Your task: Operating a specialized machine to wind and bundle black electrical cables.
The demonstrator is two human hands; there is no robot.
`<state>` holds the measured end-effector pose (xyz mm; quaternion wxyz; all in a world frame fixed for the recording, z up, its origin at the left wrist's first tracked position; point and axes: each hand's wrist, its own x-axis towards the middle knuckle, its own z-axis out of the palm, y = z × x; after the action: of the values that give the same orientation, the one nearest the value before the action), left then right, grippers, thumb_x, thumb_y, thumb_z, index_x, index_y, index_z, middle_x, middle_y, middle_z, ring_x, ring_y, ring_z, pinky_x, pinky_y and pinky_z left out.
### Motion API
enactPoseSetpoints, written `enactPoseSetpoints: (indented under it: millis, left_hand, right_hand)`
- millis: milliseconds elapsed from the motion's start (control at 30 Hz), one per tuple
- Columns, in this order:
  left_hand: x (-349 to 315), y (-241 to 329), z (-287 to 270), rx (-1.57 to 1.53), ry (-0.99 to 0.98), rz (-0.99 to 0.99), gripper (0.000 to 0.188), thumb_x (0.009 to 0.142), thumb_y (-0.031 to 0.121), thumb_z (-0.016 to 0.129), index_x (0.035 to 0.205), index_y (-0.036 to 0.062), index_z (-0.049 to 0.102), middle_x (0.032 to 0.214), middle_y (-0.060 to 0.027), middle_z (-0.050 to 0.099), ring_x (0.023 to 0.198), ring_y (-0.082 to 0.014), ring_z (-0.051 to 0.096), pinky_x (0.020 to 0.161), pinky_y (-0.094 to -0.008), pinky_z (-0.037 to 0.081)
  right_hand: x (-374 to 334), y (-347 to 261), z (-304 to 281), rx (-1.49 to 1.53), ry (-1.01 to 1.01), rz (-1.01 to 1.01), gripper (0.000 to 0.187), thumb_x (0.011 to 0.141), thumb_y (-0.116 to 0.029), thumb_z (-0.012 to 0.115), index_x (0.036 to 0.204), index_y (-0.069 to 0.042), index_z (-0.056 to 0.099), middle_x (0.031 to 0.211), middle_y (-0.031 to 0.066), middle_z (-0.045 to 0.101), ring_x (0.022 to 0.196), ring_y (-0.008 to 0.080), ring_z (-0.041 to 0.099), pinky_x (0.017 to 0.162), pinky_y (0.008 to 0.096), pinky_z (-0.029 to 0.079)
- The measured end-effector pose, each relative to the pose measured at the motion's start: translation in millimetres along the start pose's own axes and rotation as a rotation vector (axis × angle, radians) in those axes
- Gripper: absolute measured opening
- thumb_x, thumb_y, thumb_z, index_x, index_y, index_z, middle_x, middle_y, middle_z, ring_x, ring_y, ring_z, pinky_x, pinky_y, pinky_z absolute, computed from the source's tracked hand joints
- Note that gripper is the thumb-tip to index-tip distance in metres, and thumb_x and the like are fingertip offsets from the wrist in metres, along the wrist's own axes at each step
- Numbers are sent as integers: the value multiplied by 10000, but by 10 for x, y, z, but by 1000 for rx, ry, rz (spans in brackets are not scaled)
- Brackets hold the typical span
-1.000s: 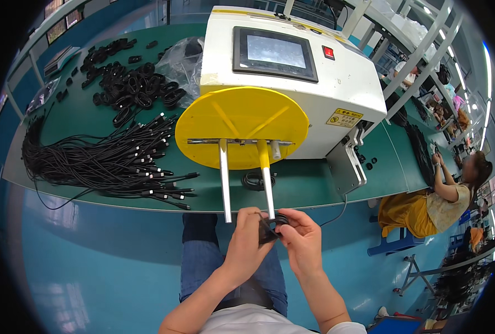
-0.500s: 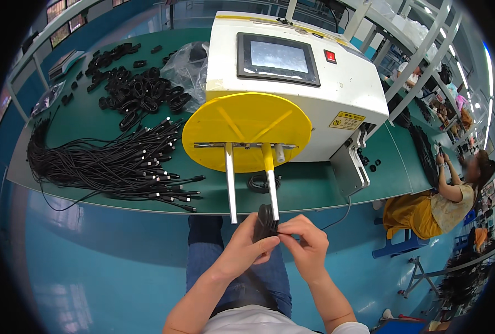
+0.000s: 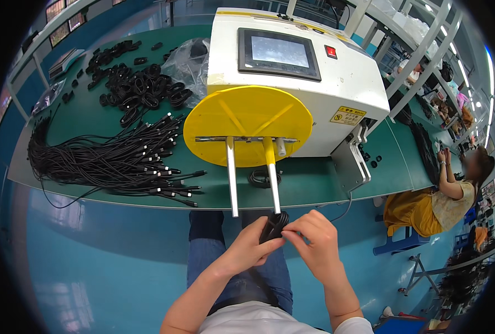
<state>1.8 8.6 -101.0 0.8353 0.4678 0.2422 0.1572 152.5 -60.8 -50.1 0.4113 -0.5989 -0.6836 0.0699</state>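
Observation:
A coiled black cable (image 3: 274, 225) is gripped in my left hand (image 3: 247, 249), just in front of the table's near edge. My right hand (image 3: 316, 240) pinches at the coil's right side with thumb and forefinger. What lies between those fingertips is too small to make out. Right above the coil, two metal rods (image 3: 233, 189) stick out toward me from a yellow disc (image 3: 247, 114) on a white machine (image 3: 342, 92). Another black cable coil (image 3: 261, 178) lies on the table beneath the disc.
Loose black cables (image 3: 103, 158) with pale plug ends lie in a bunch at left on the green table (image 3: 306, 181). Behind them are many coiled cables (image 3: 139, 86) and a clear plastic bag (image 3: 187, 69). A metal bracket (image 3: 350, 167) juts at the machine's right. Another person (image 3: 453, 195) sits at far right.
The coil has come off the rod's tip and tilted slightly to the right. My right hand has risen a little and turned, still pinching at the coil's side.

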Motion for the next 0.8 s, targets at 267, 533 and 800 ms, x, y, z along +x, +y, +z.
enactPoseSetpoints:
  millis: [267, 533, 800]
  left_hand:
    - [-16, 5, -18, 200, 152, 92, 286, 855, 148, 667, 983, 26, 442, 756, -8, 478, 530, -52, 414, 412, -219, 320]
    - [-64, 144, -28, 273, 68, 40, 385, 829, 76, 667, 1162, 1, 489, 757, 2, 482, 562, -49, 409, 430, -210, 304]
    - [-53, 10, -210, -555, -290, 51, 408, 927, 171, 568, 1267, -26, 460, 840, -57, 578, 628, -99, 512, 458, -203, 392]
  right_hand:
    - [-97, -28, 51, 39, -167, -17, 199, 697, 44, 694, 872, -45, 665, 875, 80, 599, 821, 213, 559, 643, 304, 472]
    - [-80, 128, 125, 556, -64, 253, 239, 743, 62, 625, 972, -2, 651, 1108, 122, 575, 1025, 214, 574, 833, 313, 498]
    - [-110, 188, 137, 729, -19, 224, 260, 763, 98, 565, 1008, 33, 627, 1139, 173, 563, 1004, 232, 586, 847, 310, 504]
